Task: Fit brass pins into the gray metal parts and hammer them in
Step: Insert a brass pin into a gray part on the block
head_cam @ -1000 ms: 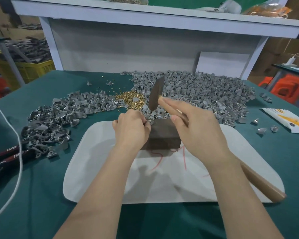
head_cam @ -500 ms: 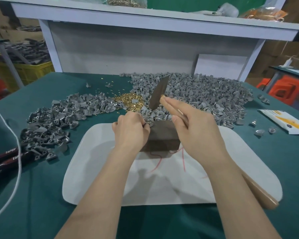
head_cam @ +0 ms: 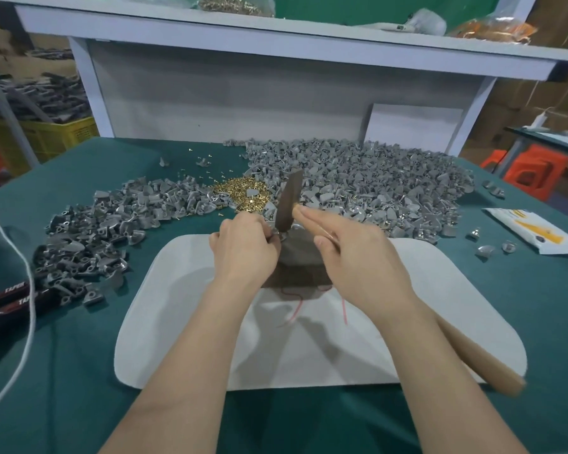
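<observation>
My right hand [head_cam: 361, 253] grips a hammer by its wooden handle [head_cam: 479, 358], index finger stretched along it. The dark hammer head [head_cam: 289, 201] is down at the top of a dark metal block [head_cam: 299, 267] on a white mat [head_cam: 184, 322]. My left hand [head_cam: 243, 247] pinches a small gray metal part [head_cam: 277, 237] on the block's top left edge, right under the hammer head. The part is mostly hidden by my fingers. A heap of brass pins [head_cam: 243, 194] lies just behind my hands.
A large pile of gray parts [head_cam: 374, 185] spreads behind and right; a second pile [head_cam: 105, 231] lies to the left. Black-handled pliers [head_cam: 10, 299] and a white cord [head_cam: 23, 273] are at the left edge. A white packet [head_cam: 535, 231] lies at the right.
The hammer head has come down from above the block to the gray part. My left hand has stayed on the part at the block.
</observation>
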Motion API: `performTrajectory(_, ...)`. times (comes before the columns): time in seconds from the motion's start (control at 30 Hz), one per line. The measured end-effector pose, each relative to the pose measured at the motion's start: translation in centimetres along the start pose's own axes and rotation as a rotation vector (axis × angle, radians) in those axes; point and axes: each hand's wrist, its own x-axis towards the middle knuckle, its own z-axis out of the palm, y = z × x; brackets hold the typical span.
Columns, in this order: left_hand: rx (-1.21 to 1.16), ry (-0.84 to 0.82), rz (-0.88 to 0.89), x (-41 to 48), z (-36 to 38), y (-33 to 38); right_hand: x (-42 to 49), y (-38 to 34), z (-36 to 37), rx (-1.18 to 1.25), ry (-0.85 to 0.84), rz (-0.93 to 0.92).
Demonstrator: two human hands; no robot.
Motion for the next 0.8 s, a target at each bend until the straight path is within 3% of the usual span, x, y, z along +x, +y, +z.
performTrajectory(0.13, 0.006, -0.02, -0.016, 0.1, -0.2, 0.0, 0.9, 1.3, -0.4, 0.052, 0.113, 0.043)
performTrajectory(0.23, -0.029, -0.054, -0.034, 0.2, -0.2, 0.1, 2.8, 3.0, -0.6, 0.036, 0.177, 0.189)
performTrajectory(0.43, -0.099, -0.089, -0.026, 0.1, -0.4, 0.4, 4.7, 5.7, 1.1, 0.303, 0.011, 0.481)
performTrajectory(0.5, -0.105, -0.09, -0.021, 0.1, -0.4, 0.4, 4.3, 6.2, 2.0, 0.294, -0.019, 0.484)
performTrajectory(0.67, -0.11, -0.084, -0.016, 0.3, -0.1, 0.2, 4.2, 6.4, 2.5, -0.023, -0.082, 0.426)
performTrajectory(0.8, -0.082, -0.069, 0.011, 0.3, 0.5, 0.3, 4.4, 4.4, 2.0, -0.038, 0.104, 0.314)
